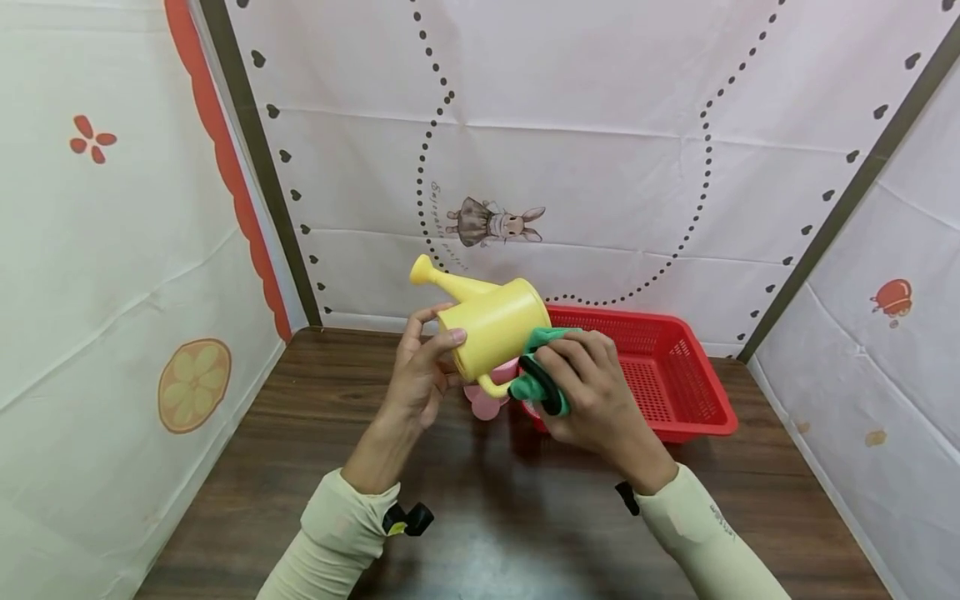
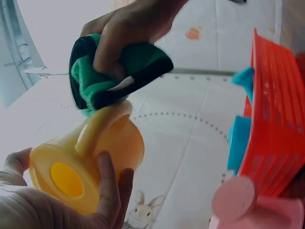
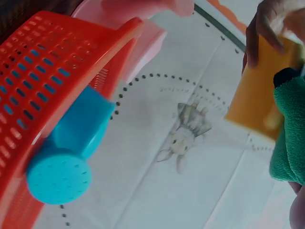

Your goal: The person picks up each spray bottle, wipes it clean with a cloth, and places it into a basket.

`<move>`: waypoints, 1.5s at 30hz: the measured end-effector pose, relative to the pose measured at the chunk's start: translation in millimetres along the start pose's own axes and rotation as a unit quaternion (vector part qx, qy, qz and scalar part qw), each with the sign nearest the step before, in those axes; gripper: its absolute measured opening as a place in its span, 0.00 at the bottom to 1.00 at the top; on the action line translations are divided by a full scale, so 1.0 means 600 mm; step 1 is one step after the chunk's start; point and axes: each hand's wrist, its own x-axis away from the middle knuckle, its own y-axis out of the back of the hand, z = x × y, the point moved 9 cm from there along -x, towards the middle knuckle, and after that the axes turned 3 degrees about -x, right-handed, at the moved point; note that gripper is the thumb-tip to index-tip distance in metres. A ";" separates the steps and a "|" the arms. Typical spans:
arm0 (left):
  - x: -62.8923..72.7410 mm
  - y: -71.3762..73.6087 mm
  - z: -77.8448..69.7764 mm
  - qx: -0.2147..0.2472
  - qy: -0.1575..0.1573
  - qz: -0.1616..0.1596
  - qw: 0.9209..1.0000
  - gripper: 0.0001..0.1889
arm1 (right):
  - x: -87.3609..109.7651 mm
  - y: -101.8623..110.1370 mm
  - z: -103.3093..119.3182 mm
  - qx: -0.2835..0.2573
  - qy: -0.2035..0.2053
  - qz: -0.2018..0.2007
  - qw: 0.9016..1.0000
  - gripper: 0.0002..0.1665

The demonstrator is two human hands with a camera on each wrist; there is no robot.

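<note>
A yellow toy watering can (image 1: 495, 325) is held tilted above the table, its spout pointing up and left in the head view. My left hand (image 1: 423, 367) grips it at the end nearest the spout, thumb on the outside. Bunched in my right hand (image 1: 592, 392) is a green cloth with a black edge (image 1: 542, 379), which lies against the can by its handle. The left wrist view shows the cloth (image 2: 128, 67) touching the curved handle (image 2: 102, 126) of the can. In the right wrist view the can (image 3: 262, 93) is partly cut off.
Behind my right hand stands a red perforated basket (image 1: 675, 375). The right wrist view shows a blue watering can (image 3: 59, 176) in it. A pink watering can (image 2: 257, 210) stands beside the basket. Printed cloth walls (image 1: 577, 167) enclose the wooden table (image 1: 315, 400).
</note>
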 end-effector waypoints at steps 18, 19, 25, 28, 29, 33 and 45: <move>0.021 0.000 -0.044 -0.435 -0.211 -0.024 0.875 0.53 | -0.007 0.103 -0.082 -0.167 -0.150 -0.137 0.965 0.26; 0.022 -0.007 -0.044 -0.450 -0.222 -0.022 0.865 0.54 | -0.014 0.107 -0.075 -0.168 -0.137 -0.141 0.966 0.27; 0.035 -0.049 -0.036 -0.510 -0.266 0.013 0.818 0.53 | -0.059 0.089 -0.021 -0.120 -0.055 -0.092 0.987 0.27; 0.042 -0.060 -0.034 -0.525 -0.281 0.025 0.803 0.51 | -0.068 0.071 -0.005 -0.082 -0.026 -0.058 0.995 0.32; 0.045 -0.062 -0.034 -0.532 -0.285 0.024 0.797 0.50 | -0.070 0.068 -0.003 -0.072 -0.022 -0.050 0.996 0.34; 0.053 -0.059 -0.040 -0.554 -0.302 0.010 0.776 0.48 | -0.068 0.065 -0.015 -0.061 -0.041 -0.042 0.996 0.38; 0.050 -0.045 -0.057 -0.540 -0.290 -0.004 0.791 0.48 | -0.044 0.067 -0.041 -0.072 -0.079 -0.071 0.992 0.29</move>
